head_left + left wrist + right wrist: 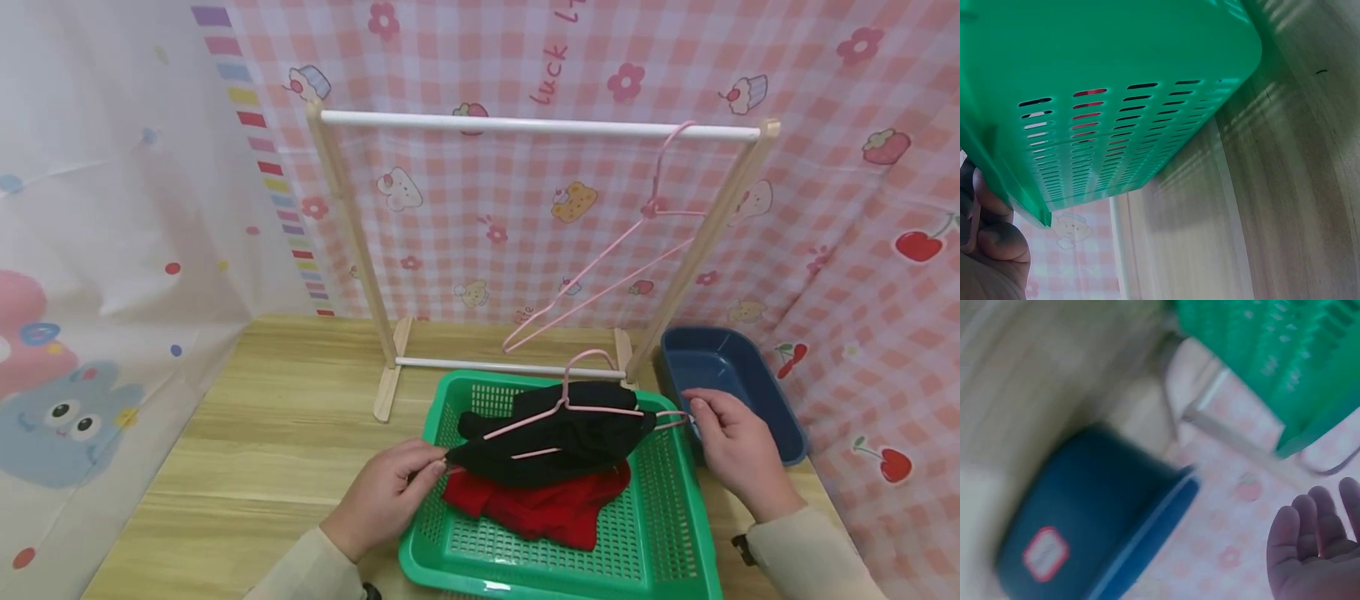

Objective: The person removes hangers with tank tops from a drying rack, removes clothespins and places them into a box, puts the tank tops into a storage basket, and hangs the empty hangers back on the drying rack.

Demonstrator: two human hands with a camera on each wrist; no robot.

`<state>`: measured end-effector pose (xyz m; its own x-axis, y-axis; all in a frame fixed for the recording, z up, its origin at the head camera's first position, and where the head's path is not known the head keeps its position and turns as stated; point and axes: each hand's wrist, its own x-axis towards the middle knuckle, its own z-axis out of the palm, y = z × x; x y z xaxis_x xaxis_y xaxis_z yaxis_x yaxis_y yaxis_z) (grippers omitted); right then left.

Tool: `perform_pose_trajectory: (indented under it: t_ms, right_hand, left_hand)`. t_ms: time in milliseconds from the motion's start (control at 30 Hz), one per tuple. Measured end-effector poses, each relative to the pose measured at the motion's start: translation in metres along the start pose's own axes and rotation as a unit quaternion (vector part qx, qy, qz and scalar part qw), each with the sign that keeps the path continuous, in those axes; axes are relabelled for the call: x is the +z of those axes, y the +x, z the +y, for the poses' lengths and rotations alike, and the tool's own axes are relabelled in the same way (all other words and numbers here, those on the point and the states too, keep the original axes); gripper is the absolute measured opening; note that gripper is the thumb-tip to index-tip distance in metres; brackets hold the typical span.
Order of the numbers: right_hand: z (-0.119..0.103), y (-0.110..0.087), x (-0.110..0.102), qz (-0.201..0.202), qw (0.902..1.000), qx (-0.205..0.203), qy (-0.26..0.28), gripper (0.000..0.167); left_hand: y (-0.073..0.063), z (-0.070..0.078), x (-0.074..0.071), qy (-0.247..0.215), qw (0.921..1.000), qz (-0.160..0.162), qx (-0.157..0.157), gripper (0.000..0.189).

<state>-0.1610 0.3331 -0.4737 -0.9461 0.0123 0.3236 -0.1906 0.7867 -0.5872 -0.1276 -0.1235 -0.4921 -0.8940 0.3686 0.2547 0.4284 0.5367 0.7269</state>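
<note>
A black garment (pixel 577 442) is on a pink clothes hanger (pixel 525 423), above the green basket (pixel 555 575). The hanger's hook points up and its right end sticks out of the cloth. My left hand (pixel 386 496) pinches the garment and the hanger's left end over the basket's left rim. At the bare right end, my right hand (pixel 738 450) holds the hanger between thumb and forefinger; in the right wrist view its other fingers (pixel 1307 528) look extended. Underneath, a red garment (pixel 543 508) lies in the basket.
Behind the basket stands a rack with a white top bar (pixel 487 123) and wooden posts (pixel 352 242). A second pink hanger (pixel 592 271) hangs at the bar's right. A blue basin (pixel 720 367) sits right of the basket on the wooden table (pixel 247 450).
</note>
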Motion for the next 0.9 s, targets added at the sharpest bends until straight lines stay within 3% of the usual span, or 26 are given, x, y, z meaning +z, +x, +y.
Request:
perform_pose_trajectory:
  t_ms: [167, 367, 900]
  right_hand:
    - [-0.026, -0.003, 0.005, -0.028, 0.9971, -0.05, 0.049, 0.026]
    - [-0.045, -0.005, 0.011, -0.084, 0.9936, -0.067, 0.034, 0.029]
    - [-0.05, -0.003, 0.012, -0.069, 0.9932, -0.091, -0.022, 0.02]
  left_hand:
    - [-0.001, -0.001, -0.001, -0.003, 1.0, 0.002, 0.002, 0.019]
    - [-0.001, -0.001, -0.001, -0.01, 0.9999, 0.003, 0.006, 0.019]
    - [-0.005, -0.006, 0.001, -0.032, 0.9976, 0.03, 0.053, 0.017]
